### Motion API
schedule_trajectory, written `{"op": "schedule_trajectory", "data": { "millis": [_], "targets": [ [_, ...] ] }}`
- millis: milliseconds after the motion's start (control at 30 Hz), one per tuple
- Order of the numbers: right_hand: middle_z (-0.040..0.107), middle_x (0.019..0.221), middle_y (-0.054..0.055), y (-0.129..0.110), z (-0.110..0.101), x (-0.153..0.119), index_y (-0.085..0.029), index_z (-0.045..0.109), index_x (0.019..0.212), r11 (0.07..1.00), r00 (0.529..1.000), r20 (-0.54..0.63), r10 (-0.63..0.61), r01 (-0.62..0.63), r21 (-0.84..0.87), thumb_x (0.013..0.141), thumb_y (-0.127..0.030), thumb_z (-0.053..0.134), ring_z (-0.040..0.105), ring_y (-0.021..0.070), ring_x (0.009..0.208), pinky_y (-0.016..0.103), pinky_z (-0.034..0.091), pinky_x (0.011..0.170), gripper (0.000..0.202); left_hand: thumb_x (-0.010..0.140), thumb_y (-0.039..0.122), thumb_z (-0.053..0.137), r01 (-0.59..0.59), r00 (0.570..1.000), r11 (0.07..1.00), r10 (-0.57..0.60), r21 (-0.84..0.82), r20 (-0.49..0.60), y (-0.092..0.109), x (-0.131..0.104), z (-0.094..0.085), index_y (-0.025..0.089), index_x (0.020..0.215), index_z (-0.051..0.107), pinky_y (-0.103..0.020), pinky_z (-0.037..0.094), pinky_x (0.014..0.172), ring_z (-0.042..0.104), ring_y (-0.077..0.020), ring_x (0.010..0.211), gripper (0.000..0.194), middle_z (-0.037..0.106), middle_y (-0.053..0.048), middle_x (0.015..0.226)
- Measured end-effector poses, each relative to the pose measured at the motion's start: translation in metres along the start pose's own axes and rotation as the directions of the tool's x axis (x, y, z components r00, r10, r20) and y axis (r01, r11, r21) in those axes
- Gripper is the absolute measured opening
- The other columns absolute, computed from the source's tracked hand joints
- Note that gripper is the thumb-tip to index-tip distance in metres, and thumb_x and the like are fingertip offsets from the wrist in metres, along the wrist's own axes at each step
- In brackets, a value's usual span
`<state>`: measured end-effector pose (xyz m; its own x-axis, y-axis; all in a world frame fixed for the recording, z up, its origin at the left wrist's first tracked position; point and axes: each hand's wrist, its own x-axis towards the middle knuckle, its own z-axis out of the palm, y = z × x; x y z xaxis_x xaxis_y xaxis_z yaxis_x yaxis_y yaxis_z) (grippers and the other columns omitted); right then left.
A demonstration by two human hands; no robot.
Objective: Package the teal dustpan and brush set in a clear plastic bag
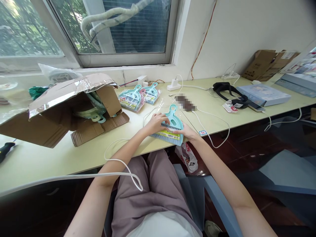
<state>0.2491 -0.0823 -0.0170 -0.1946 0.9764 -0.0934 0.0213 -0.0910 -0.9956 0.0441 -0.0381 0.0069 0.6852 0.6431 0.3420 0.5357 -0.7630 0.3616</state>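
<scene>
A light blue dustpan and brush set (pixel 174 121) with a yellow-green label lies at the table's front edge, its handle pointing away from me. My left hand (pixel 157 123) rests on its left side, fingers curled over the brush. At the right edge, my right hand (pixel 188 131) grips the set, thumb on top by the label. Behind them, more wrapped dustpan sets (pixel 132 98) in blue and pink lie near the wall, with another blue set (pixel 151 93) beside them.
An open cardboard box (pixel 49 115) with pale green and blue items inside stands at left. White cables (pixel 222 122) cross the table. A black head strap (pixel 228 90), a light blue box (pixel 263 94) and cartons (pixel 261 65) are at right. A screwdriver (pixel 5 150) lies far left.
</scene>
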Motion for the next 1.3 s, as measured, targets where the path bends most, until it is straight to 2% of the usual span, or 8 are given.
{"op": "schedule_trajectory", "data": {
  "millis": [133,233,400,700,900,1067,1200,1300],
  "targets": [
    [0.067,0.111,0.004,0.003,-0.002,0.000,-0.024,0.058,0.113,0.999,0.998,-0.056,-0.002,0.004,0.037,0.042,-0.027,0.090,0.060,0.0282,0.110,0.048,0.045,0.102,0.079,0.066,0.045,0.080,0.137,0.970,0.990,-0.140,-0.029,-0.196,-0.010,-0.002,-0.007,0.027,0.123,0.055,-0.047,0.031,0.101,0.037,-0.0326,0.127,0.065,0.045,-0.010,0.136],
    [0.067,0.111,0.005,0.004,-0.005,-0.002,-0.024,0.058,0.110,0.998,0.997,-0.075,0.004,0.000,0.059,0.041,-0.028,0.091,0.061,0.0291,0.110,0.049,0.047,0.100,0.077,0.064,0.047,0.080,0.221,0.963,0.917,-0.259,-0.333,-0.073,-0.024,-0.004,-0.015,0.025,0.139,0.039,-0.045,0.040,0.097,0.045,-0.0313,0.123,0.088,0.043,-0.014,0.138],
    [0.069,0.109,0.006,0.006,-0.012,-0.002,-0.023,0.061,0.106,0.998,0.994,-0.109,0.012,-0.004,0.070,0.038,-0.027,0.091,0.062,0.0296,0.109,0.048,0.047,0.100,0.075,0.070,0.041,0.075,0.301,0.946,0.684,-0.127,-0.665,0.297,-0.034,-0.008,-0.023,0.019,0.132,0.049,-0.037,0.050,0.088,0.058,-0.0262,0.110,0.070,0.061,-0.010,0.118],
    [0.072,0.109,0.008,-0.004,-0.019,-0.013,-0.021,0.067,0.103,0.988,0.984,0.129,0.126,-0.136,0.071,0.051,-0.031,0.087,0.066,0.0289,0.104,0.045,0.051,0.096,0.057,0.066,0.031,0.080,0.333,0.941,0.574,-0.148,-0.749,0.305,-0.021,-0.007,-0.020,0.019,0.126,0.054,-0.037,0.050,0.092,0.058,-0.0256,0.113,0.067,0.061,-0.008,0.121],
    [0.072,0.106,0.007,-0.007,-0.018,-0.022,-0.023,0.066,0.103,0.993,0.992,0.092,0.088,-0.095,0.074,0.050,-0.031,0.088,0.067,0.0288,0.102,0.044,0.054,0.090,0.058,0.065,0.030,0.081,0.288,0.955,0.521,-0.096,-0.803,0.281,-0.017,-0.008,-0.019,0.023,0.124,0.056,-0.036,0.050,0.090,0.060,-0.0231,0.107,0.065,0.063,-0.007,0.117],
    [0.074,0.097,0.007,-0.011,-0.026,-0.027,-0.023,0.065,0.102,0.994,0.997,0.038,0.071,-0.074,0.083,0.046,-0.032,0.090,0.067,0.0308,0.100,0.046,0.055,0.088,0.061,0.083,0.041,0.062,0.279,0.959,0.677,-0.235,-0.681,0.159,-0.029,0.004,-0.022,0.021,0.123,0.056,-0.035,0.049,0.087,0.061,-0.0204,0.101,0.046,0.064,-0.008,0.111],
    [0.073,0.102,0.008,-0.019,-0.047,-0.035,-0.023,0.065,0.103,0.994,0.998,-0.010,0.066,-0.065,0.082,0.050,-0.033,0.089,0.067,0.0314,0.102,0.047,0.054,0.090,0.059,0.084,0.046,0.059,0.462,0.802,0.857,-0.514,-0.229,-0.305,-0.052,0.029,-0.023,0.018,0.117,0.057,-0.039,0.043,0.091,0.054,-0.0251,0.109,0.043,0.059,-0.012,0.114],
    [0.071,0.111,0.009,-0.022,-0.067,-0.044,-0.022,0.064,0.107,0.996,0.997,-0.062,0.038,-0.033,0.085,0.054,-0.033,0.087,0.065,0.0319,0.106,0.048,0.053,0.094,0.059,0.077,0.050,0.067,0.587,0.774,0.809,-0.554,0.021,-0.306,-0.066,0.046,-0.022,0.017,0.112,0.061,-0.042,0.041,0.091,0.047,-0.0326,0.117,0.048,0.057,-0.015,0.118]
  ]
}}
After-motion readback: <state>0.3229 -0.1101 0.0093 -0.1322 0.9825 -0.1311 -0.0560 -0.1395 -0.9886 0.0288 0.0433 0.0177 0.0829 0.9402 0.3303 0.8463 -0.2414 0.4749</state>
